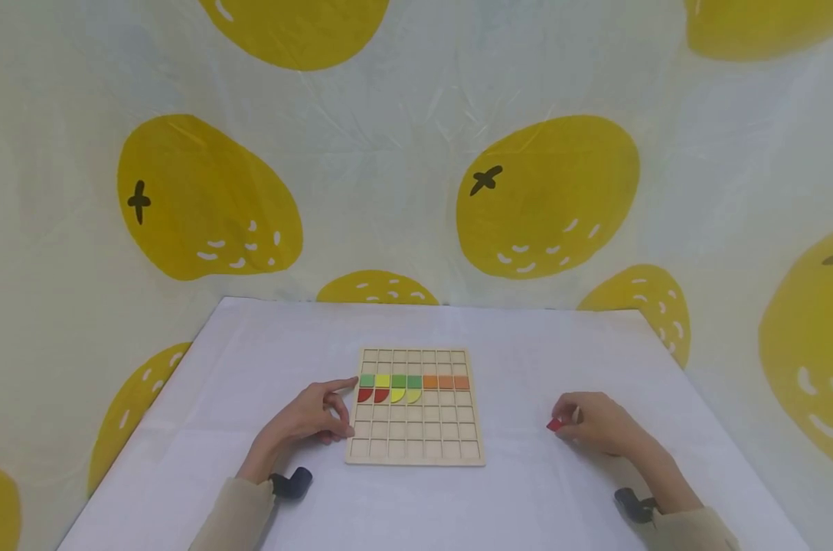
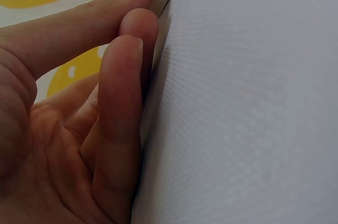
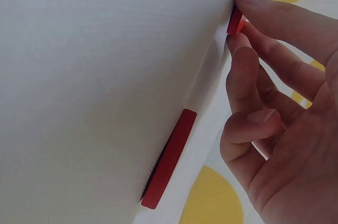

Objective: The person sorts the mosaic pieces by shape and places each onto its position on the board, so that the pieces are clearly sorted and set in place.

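Observation:
A pale wooden grid board (image 1: 416,451) lies flat on the table. Its third row holds green, yellow and orange square tiles (image 1: 445,382). Below them sit red quarter-round tiles (image 1: 374,395) and yellow quarter-round tiles (image 1: 406,395). My left hand (image 1: 313,413) rests along the board's left side, index fingertip at the upper edge and thumb at the lower edge. To the right of the board, my right hand (image 1: 599,423) pinches a small red tile (image 1: 554,424) between thumb and fingers. Another red tile (image 3: 170,158) lies on the table beneath that hand, hidden in the head view.
A white cloth covers the table (image 1: 527,490). Behind it hangs a pale curtain (image 1: 382,168) printed with big yellow fruit. Dark wrist cameras (image 1: 292,484) sit at both cuffs, low over the table.

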`<state>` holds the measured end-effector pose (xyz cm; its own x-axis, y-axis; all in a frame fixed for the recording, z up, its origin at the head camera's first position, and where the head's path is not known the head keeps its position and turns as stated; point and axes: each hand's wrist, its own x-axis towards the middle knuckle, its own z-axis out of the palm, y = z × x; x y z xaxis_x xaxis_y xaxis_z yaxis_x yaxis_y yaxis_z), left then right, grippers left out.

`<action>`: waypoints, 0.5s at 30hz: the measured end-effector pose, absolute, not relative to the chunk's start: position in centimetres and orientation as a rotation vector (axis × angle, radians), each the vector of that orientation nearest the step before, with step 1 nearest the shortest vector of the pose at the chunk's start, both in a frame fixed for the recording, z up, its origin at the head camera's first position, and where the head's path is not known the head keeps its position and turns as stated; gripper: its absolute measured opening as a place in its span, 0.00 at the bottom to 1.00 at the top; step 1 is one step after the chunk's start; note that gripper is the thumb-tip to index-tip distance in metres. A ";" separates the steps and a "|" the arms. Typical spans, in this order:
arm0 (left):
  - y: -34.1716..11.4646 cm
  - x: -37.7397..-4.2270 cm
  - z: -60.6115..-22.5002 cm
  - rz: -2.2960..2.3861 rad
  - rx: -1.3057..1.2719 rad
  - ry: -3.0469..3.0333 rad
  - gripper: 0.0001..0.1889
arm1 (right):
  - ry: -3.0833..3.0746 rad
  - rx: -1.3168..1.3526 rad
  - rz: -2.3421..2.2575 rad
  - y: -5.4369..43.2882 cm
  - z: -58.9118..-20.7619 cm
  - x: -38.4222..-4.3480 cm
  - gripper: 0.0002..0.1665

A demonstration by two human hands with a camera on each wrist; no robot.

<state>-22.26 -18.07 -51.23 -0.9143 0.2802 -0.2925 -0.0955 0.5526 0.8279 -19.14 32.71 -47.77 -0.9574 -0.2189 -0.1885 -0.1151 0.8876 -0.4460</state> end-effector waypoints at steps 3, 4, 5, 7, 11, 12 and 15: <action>-18.1 -22.3 -51.3 1.312 0.154 2.400 0.49 | 2.828 -0.257 -0.635 32.7 -47.9 -19.3 0.10; -18.1 -22.3 -51.3 1.314 0.159 2.398 0.49 | 2.826 -0.252 -0.633 32.6 -47.9 -19.3 0.10; -18.1 -22.3 -51.3 1.318 0.165 2.395 0.49 | 2.823 -0.246 -0.634 32.6 -47.9 -19.4 0.10; -18.2 -22.3 -51.3 1.325 0.177 2.391 0.49 | 2.815 -0.220 -0.632 32.5 -48.0 -19.4 0.10; -18.1 -22.3 -51.3 1.323 0.171 2.393 0.49 | 2.799 -0.200 -0.649 32.5 -47.7 -19.6 0.10; -18.1 -22.3 -51.3 1.318 0.166 2.396 0.49 | 2.797 -0.200 -0.650 32.4 -47.6 -19.7 0.11; -18.1 -22.3 -51.2 1.310 0.158 2.402 0.49 | 2.804 -0.208 -0.646 32.3 -47.3 -19.9 0.12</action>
